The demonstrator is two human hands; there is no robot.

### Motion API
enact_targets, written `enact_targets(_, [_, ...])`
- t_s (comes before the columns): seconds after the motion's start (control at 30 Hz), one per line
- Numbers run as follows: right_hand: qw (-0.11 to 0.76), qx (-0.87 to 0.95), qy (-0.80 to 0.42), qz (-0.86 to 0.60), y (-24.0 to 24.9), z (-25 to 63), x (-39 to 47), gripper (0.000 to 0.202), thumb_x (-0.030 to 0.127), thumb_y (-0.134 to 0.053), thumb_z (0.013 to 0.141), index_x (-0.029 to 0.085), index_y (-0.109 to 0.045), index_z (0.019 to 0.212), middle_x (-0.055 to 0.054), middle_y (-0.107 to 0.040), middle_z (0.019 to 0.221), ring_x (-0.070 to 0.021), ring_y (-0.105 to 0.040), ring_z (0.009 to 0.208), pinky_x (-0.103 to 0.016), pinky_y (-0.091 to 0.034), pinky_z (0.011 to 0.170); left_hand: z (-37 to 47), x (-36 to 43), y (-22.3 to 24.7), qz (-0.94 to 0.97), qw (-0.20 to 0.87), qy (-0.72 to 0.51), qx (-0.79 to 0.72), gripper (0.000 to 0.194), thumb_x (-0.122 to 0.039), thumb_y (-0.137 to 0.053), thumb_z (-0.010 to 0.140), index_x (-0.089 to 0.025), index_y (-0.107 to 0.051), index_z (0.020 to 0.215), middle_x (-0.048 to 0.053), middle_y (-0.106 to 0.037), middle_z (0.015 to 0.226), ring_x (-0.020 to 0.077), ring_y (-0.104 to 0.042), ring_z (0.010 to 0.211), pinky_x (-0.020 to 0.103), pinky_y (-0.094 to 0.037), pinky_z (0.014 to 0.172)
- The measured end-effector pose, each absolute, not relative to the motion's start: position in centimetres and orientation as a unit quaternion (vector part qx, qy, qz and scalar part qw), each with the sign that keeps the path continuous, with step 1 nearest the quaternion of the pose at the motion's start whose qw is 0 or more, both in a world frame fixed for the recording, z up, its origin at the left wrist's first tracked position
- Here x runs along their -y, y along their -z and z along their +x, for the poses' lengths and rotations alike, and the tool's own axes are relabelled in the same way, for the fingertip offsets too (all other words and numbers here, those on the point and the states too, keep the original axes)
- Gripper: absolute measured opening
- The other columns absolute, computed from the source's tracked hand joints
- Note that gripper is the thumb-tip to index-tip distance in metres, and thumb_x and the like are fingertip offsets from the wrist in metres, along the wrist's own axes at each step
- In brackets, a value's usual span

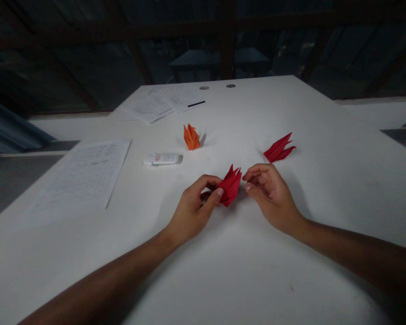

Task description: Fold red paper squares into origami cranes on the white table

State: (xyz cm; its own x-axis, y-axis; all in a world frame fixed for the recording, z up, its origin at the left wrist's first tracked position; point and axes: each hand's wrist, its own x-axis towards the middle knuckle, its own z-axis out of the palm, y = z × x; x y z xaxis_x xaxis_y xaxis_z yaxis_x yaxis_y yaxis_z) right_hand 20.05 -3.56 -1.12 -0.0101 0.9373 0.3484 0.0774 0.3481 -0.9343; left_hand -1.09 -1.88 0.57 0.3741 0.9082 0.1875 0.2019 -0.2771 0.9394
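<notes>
My left hand (196, 205) pinches the left edge of a folded red paper piece (230, 186) between thumb and fingers, low over the white table (203, 280). Pointed tips stick up from the top of that piece. Just to its right is my right hand (270, 195), fingers curled with a gap between thumb and fingertips, holding nothing that I can see. A second folded red paper piece (279, 149) lies beyond my right hand. Farther back and to the left, an orange folded paper piece (191, 137) stands upright.
A white remote (163, 159) lies left of centre. Written sheets rest at the left (84, 176) and at the back left (152, 107), with a black strip (196, 104) nearby. Two round metal discs (204, 88) (230, 85) sit near the far edge, before dark windows.
</notes>
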Motion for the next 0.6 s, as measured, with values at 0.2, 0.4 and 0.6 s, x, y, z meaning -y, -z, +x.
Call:
enact_targets(0.2, [0.490, 0.625, -0.418, -0.441, 1.07, 19.76, 3.80, 0.013, 0.023, -0.065, 0.094, 0.025, -0.057, 0.104, -0.002, -0.067, 0.096, -0.0178, -0.065, 0.086, -0.033, -0.052, 0.076, -0.95, 2.06, -0.69, 0.669, 0.465, -0.424, -0.396, 0.017, -0.031, -0.064, 0.095, -0.017, -0.059, 0.103, 0.004, -0.068, 0.094, 0.0124, -0.066, 0.076, 0.023, -0.057, 0.066])
enact_targets(0.4, [0.483, 0.622, -0.436, -0.436, 0.92, 19.67, 3.86, 0.016, 0.020, -0.068, 0.092, 0.024, -0.059, 0.104, -0.002, -0.070, 0.099, -0.0180, -0.069, 0.090, -0.033, -0.055, 0.082, -1.08, 2.23, -0.26, 0.653, 0.494, -0.424, -0.388, 0.018, -0.031, -0.066, 0.094, -0.019, -0.054, 0.101, 0.005, -0.069, 0.098, 0.0165, -0.070, 0.085, 0.029, -0.060, 0.073])
enact_targets(0.6, [0.466, 0.630, -0.437, -0.442, 0.93, 19.77, 3.80, 0.012, 0.029, -0.066, 0.095, 0.024, -0.061, 0.105, -0.003, -0.072, 0.101, -0.0190, -0.070, 0.093, -0.034, -0.055, 0.083, -0.95, 2.06, -0.27, 0.639, 0.490, -0.442, -0.395, 0.017, -0.031, -0.066, 0.095, -0.020, -0.053, 0.099, 0.003, -0.068, 0.094, 0.0147, -0.068, 0.084, 0.026, -0.057, 0.071])
